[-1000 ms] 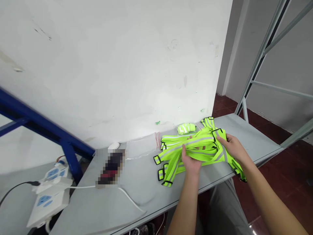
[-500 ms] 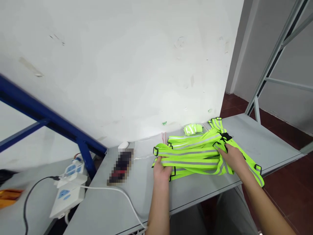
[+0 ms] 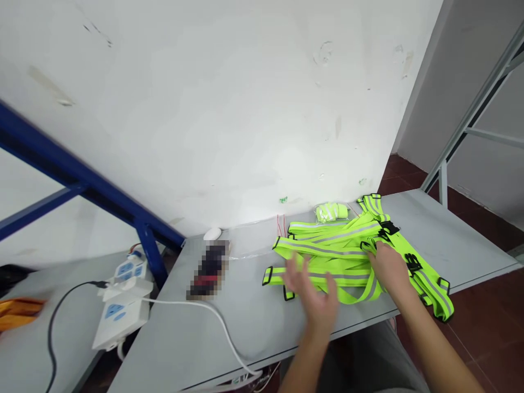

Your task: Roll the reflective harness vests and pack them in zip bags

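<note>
Reflective webbing straps (image 3: pixel 347 276) lie heaped on the grey tabletop (image 3: pixel 254 300) in the head view, some passing its front edge at your right. Your right hand (image 3: pixel 389 268) appears to have its grip closed around a gathered bunch; your blurred left hand (image 3: pixel 314 299) spreads its fingers over the lengths, seemingly holding nothing. You seem to be arranging strands; the next move calls for steadying that bunch while the left evens them. Flat, fluorescent, silver-striped bands carry hard, rectangular black slides (image 3: pixel 267 275).
</note>
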A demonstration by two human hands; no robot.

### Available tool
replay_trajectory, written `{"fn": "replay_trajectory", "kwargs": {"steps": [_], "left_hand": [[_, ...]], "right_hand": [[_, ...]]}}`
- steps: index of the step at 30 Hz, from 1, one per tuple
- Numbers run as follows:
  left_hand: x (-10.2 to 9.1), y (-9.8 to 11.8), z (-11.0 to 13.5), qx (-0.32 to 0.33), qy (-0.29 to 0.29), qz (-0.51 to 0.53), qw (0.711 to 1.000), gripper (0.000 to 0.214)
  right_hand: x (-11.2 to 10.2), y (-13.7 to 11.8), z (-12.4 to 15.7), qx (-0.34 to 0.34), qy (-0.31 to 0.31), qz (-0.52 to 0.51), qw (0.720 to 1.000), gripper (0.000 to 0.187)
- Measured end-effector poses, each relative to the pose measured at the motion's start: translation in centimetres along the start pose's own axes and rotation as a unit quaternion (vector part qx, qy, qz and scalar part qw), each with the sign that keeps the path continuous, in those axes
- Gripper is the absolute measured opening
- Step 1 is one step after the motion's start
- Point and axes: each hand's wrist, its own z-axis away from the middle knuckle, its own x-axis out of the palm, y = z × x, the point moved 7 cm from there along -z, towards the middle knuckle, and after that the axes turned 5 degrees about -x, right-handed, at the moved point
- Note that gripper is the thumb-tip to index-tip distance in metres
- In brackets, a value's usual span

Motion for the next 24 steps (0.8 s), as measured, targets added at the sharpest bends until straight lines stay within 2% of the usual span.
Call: {"fn": "replay_trajectory", "kwargs": {"steps": [1,2,3,5,6,10,12,14,16,19,21,24], "left_hand": [[2.2,1.2,1.7,0.034,-0.102,0.013,0.994,0.065],[4.6,2.0,3.7,0.043,-0.222,0.040,0.973,0.071],[6.5,2.4,5.5,0.032,-0.318,0.072,0.945,0.076],[9.0,2.7,8.3,-0.023,-0.435,0.130,0.891,0.085],[9.7,2.7,8.9,-0.052,-0.459,0.155,0.873,0.087],[10.6,1.5,8.3,-0.173,-0.458,0.221,0.843,0.072],[10.6,0.1,7.4,-0.259,-0.430,0.216,0.837,0.055],[10.5,-1.1,6.6,-0.313,-0.402,0.177,0.842,0.043],[10.6,-1.5,5.8,-0.310,-0.397,0.116,0.856,0.038],[11.1,-1.4,4.8,-0.271,-0.416,0.063,0.866,0.030],[11.3,-1.4,4.2,-0.261,-0.428,0.070,0.863,0.026],[10.8,-1.0,3.1,-0.248,-0.453,0.116,0.849,0.029]], "right_hand": [[0.1,0.0,0.1,0.000,0.002,-0.005,1.000,0.023],[0.2,0.0,0.2,0.000,0.005,-0.011,1.000,0.024],[0.4,0.1,0.2,-0.001,0.007,-0.019,1.000,0.025],[0.8,0.2,0.3,-0.011,0.007,-0.041,0.999,0.030],[1.0,0.3,0.3,-0.021,0.004,-0.056,0.998,0.034],[1.9,0.3,0.7,-0.091,-0.021,-0.128,0.987,0.049],[2.2,0.2,1.3,-0.128,-0.033,-0.159,0.978,0.048],[2.5,0.1,2.0,-0.168,-0.046,-0.198,0.965,0.044],[2.8,-0.1,2.8,-0.215,-0.058,-0.255,0.941,0.042],[3.1,0.1,3.5,-0.267,-0.072,-0.334,0.901,0.047],[3.0,0.4,3.8,-0.288,-0.073,-0.354,0.887,0.051],[1.8,0.6,4.5,-0.337,-0.036,-0.331,0.881,0.054]]}}
